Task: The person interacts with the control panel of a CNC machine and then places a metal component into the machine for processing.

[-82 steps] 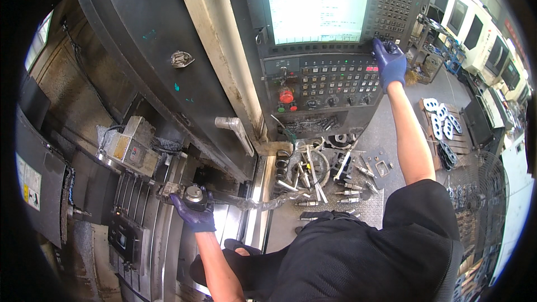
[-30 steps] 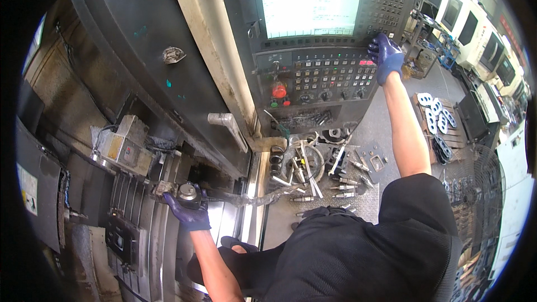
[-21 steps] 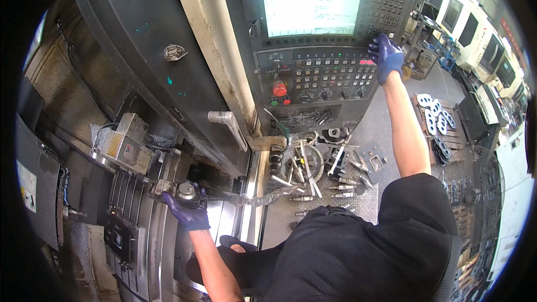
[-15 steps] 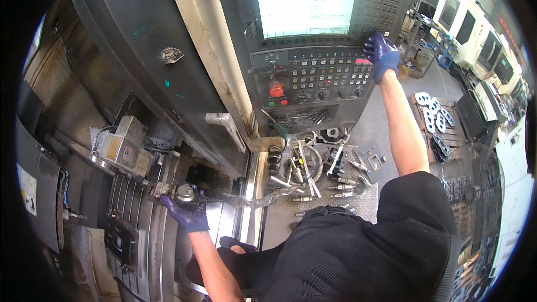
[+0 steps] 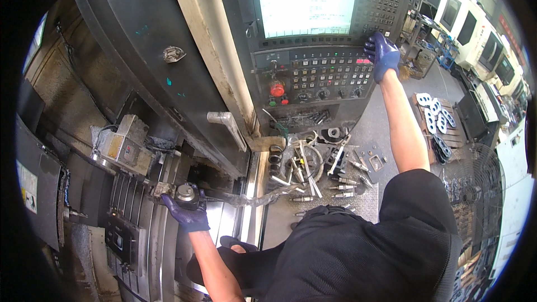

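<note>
Dark unit with a round silver-grey metal knob (image 5: 186,192): down and left of the black control panel (image 5: 313,47). Held in the purple-gloved left hand (image 5: 187,212), with fingers wrapped about its sides and knob uppermost; probably gripped so to steady the body and leave the top free. At the panel's right side, by the small keys: purple-gloved right hand (image 5: 383,56), with fingers bent toward the panel. Nothing seen in them; cannot tell whether pressing or only resting. Arms spread wide, likely to span unit and panel together.

Left of the panel: tall dark metal door (image 5: 140,61) with a grey bar-shaped handle (image 5: 228,124). Below the panel: silver tapered tool holders (image 5: 341,194) on a pale patterned metal plate (image 5: 366,201), laid on their sides, perhaps to prevent toppling. Right of the panel: brown wooden pallet (image 5: 458,134) under pale flat plates with round holes (image 5: 442,130), some overlapping, perhaps to save room.
</note>
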Available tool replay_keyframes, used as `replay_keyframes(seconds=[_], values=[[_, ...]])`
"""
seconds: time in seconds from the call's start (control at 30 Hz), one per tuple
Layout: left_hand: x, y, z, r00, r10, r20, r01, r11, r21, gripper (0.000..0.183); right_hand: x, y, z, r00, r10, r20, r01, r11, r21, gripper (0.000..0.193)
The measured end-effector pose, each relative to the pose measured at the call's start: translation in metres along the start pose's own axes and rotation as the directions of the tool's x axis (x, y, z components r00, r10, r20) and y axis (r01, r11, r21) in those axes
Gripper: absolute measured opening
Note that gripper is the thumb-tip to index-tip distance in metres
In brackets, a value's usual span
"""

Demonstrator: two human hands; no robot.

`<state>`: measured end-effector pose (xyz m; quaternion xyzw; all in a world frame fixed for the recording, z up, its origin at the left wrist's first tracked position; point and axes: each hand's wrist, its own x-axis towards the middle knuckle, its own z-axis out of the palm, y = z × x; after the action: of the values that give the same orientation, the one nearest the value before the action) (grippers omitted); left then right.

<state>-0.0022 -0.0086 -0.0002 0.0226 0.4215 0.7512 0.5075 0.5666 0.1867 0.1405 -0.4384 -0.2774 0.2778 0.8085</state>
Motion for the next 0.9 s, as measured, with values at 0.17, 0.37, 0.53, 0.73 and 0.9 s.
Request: replay_keyframes(seconds=[0.17, 0.37, 0.53, 0.73, 0.9], values=[[0.001, 0.000, 0.002, 1.000, -0.007, -0.004, 0.007, 1.000, -0.016, 0.058, 0.007, 0.002, -0.004, 1.000, 0.021, 0.022, -0.021, 1.000, 0.004, 0.023], [-0.001, -0.001, 0.003, 1.000, 0.005, -0.004, -0.005, 1.000, -0.030, 0.057, 0.005, 0.000, -0.003, 0.999, 0.037, 0.015, -0.037, 0.999, -0.021, 0.023], [-0.002, 0.000, 0.006, 1.000, 0.011, 0.008, -0.011, 0.998, -0.056, 0.056, 0.002, -0.001, -0.001, 1.000, 0.024, 0.003, -0.024, 1.000, -0.012, 0.021], [-0.003, 0.000, 0.007, 1.000, -0.017, 0.024, 0.018, 1.000, -0.021, 0.052, 0.004, -0.003, -0.006, 0.998, 0.050, 0.049, -0.048, 0.998, -0.045, 0.026], [-0.010, 0.005, 0.010, 0.999, 0.017, 0.038, -0.016, 1.000, -0.015, 0.048, -0.039, 0.012, -0.005, 0.992, 0.049, 0.118, -0.033, 0.990, -0.137, 0.024]])
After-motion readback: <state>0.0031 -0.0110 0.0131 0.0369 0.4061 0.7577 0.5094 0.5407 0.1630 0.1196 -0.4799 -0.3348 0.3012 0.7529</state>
